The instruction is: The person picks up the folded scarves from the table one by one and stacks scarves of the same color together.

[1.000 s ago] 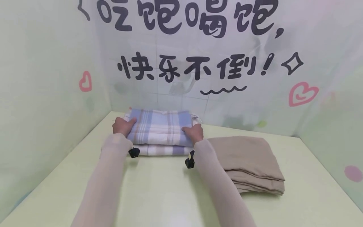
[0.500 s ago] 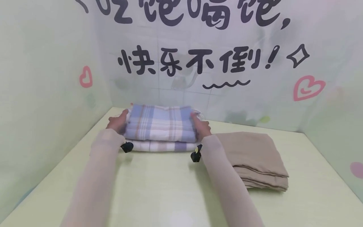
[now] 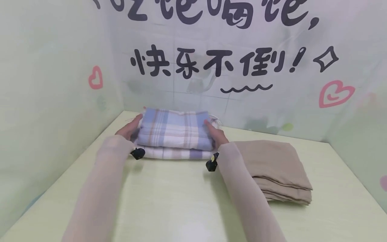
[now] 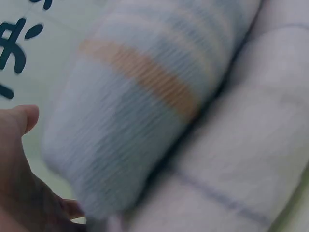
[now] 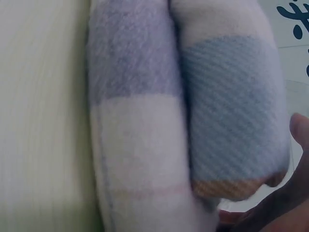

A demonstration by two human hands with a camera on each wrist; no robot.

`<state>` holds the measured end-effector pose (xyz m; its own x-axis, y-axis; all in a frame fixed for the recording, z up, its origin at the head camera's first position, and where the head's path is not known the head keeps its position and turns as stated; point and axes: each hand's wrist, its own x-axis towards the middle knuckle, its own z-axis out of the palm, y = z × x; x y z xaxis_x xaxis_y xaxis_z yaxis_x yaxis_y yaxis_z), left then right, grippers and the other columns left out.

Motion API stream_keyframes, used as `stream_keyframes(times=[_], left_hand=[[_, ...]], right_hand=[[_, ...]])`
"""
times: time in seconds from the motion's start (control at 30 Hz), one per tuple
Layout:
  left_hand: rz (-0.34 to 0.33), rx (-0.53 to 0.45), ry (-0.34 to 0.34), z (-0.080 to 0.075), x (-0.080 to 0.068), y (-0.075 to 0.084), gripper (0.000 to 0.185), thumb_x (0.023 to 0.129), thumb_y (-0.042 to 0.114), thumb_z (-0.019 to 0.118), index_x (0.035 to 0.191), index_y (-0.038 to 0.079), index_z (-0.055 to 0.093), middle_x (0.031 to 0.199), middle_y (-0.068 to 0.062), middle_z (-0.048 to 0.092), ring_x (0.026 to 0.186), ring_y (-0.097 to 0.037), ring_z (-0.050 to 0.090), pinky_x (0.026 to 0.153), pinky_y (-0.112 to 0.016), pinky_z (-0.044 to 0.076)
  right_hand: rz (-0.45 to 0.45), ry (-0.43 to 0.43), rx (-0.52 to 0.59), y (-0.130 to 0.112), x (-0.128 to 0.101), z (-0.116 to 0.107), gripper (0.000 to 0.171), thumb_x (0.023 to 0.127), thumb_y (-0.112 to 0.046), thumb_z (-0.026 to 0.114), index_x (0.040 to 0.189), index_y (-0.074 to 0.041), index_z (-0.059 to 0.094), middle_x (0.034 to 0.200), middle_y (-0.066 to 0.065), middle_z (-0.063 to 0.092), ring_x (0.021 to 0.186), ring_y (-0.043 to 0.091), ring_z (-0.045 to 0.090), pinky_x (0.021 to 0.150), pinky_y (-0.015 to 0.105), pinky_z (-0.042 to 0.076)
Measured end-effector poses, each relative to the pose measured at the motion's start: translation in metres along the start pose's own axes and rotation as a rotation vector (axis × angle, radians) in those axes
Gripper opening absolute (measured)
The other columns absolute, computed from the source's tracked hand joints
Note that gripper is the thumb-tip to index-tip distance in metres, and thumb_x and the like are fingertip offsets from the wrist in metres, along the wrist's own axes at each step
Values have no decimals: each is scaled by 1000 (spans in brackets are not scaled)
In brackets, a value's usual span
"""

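Note:
A folded blue-and-white plaid scarf lies on top of a folded white-and-purple plaid scarf near the back of the table. Flanking the stack on its left is my left hand, its thumb raised away from the cloth in the left wrist view. My right hand is at the stack's right end with the thumb extended. In the right wrist view, the right thumb stands apart from the top scarf. Other fingers lie near the scarf ends, partly hidden; contact there is hard to tell.
A folded tan cloth in several layers lies right of the stack, close to the right forearm. The pale table meets printed wall sheets at the back and both sides. Black wrist cameras hang under the wrists.
Both thumbs have lifted off the top scarf, and the hands have spread outward to the stack's sides. The scarves stay stacked. The head view has shifted slightly.

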<state>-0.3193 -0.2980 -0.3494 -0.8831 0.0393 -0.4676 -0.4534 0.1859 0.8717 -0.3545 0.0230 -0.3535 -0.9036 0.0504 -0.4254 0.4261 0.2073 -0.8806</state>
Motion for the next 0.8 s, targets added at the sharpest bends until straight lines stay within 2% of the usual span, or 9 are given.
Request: stream_keyframes(times=[0.07,0.13,0.2,0.27,0.37,0.53,0.67,0.8], left_hand=[[21,8,-17,7,1,3,93,91,69,24,150,9,-15,158,-19,-15,145,-38,-7,117,-53,4],[36,0,11,14,2,5,93,91,67,29,153,6,-5,159,-20,1,145,-36,8,118,-50,11],[38,-7,43,17,3,6,93,91,66,34,153,6,0,157,-19,10,142,-32,17,118,-47,14],[33,14,67,18,2,6,96,89,67,36,153,6,-2,157,-19,10,141,-31,17,118,-46,14],[41,43,66,18,-4,6,100,89,66,40,152,6,-8,159,-18,3,143,-31,12,119,-45,10],[100,84,44,22,-20,4,94,90,61,44,151,0,6,152,-18,19,134,-27,25,118,-42,14],[75,137,57,20,-24,-1,96,89,62,46,150,-2,10,148,-18,25,129,-26,30,117,-41,18],[38,196,69,15,-27,-7,101,88,65,46,149,-4,6,147,-22,24,128,-29,30,115,-44,23]], right_hand=[[-13,4,-7,3,-1,0,102,81,-63,60,150,-2,17,144,15,36,124,28,45,109,41,35],[-26,15,-31,5,-2,0,104,80,-61,62,150,0,14,146,16,33,123,27,43,109,39,34],[-31,21,-40,6,-4,1,105,80,-59,64,150,1,13,145,17,35,121,28,45,108,38,35],[-33,32,-46,5,-8,3,106,80,-56,66,150,2,11,144,17,35,121,28,45,108,37,35],[-23,44,-72,3,-14,6,103,81,-51,67,150,2,11,141,17,39,122,28,46,107,37,37],[10,74,-168,3,-21,6,98,83,-45,67,149,2,11,142,19,39,125,30,45,107,38,37],[-6,56,-212,6,-29,5,97,85,-41,66,149,4,9,146,20,32,130,30,40,110,38,34],[-48,19,-243,11,-42,5,90,85,-37,66,146,6,17,145,21,34,128,29,42,110,36,34]])
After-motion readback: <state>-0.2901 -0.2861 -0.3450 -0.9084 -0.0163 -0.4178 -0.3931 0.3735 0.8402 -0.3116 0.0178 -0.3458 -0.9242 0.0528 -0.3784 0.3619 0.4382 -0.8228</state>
